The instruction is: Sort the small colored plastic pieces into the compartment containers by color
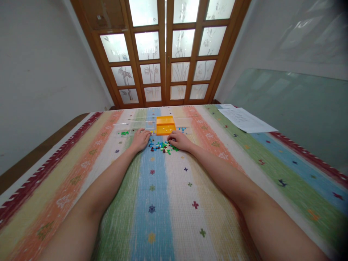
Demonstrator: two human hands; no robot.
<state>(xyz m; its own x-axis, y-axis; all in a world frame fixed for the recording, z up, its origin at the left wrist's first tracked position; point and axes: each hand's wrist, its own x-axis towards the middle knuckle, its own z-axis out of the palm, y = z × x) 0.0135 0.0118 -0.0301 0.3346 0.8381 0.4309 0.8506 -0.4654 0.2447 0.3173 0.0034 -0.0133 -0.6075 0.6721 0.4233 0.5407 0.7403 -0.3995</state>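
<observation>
A loose pile of small coloured pieces (164, 146), green, blue, dark red and pale, lies on the striped cloth between my hands. My left hand (141, 139) rests at the pile's left, palm down, fingers extended toward a clear tray (143, 124); nothing shows in it. At the pile's right edge, my right hand (178, 140) has its fingers curled down and drawn together; whatever is between the fingertips is too small to make out. Just beyond both hands stands an open yellow box (165, 120) with a few pale pieces in its near part.
Green pieces (124, 133) sit in the clear tray's left part. Blue pieces (182, 129) lie in a clear tray right of the yellow box. A printed paper sheet (246, 120) lies far right on the tablecloth (152, 224). Wood-and-glass doors (166, 54) stand behind the table.
</observation>
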